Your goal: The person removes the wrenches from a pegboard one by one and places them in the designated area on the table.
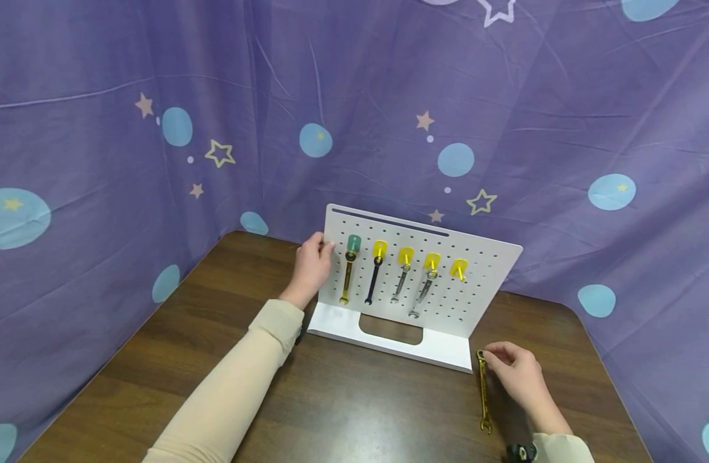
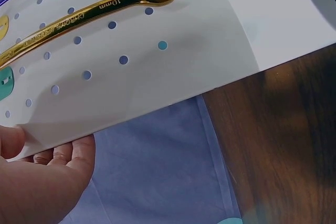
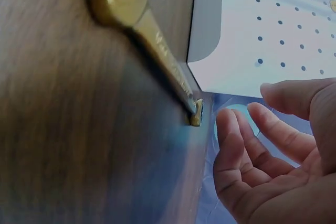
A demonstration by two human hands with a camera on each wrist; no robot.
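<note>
My left hand grips the left edge of a white pegboard stand, thumb in front and fingers behind. On the table by the stand's right corner lies a gold combination wrench, its open end towards me. Beside the wrench's ring end is my right hand; the right wrist view shows its thumb and fingers apart with nothing between them. On the board hang a gold wrench, marked 10mm in the left wrist view, a dark wrench and two silver wrenches.
A green hook carries the hanging gold wrench, and yellow hooks carry the others. The rightmost yellow hook bears no wrench. Behind the brown wooden table hangs a purple curtain with stars and blue spots.
</note>
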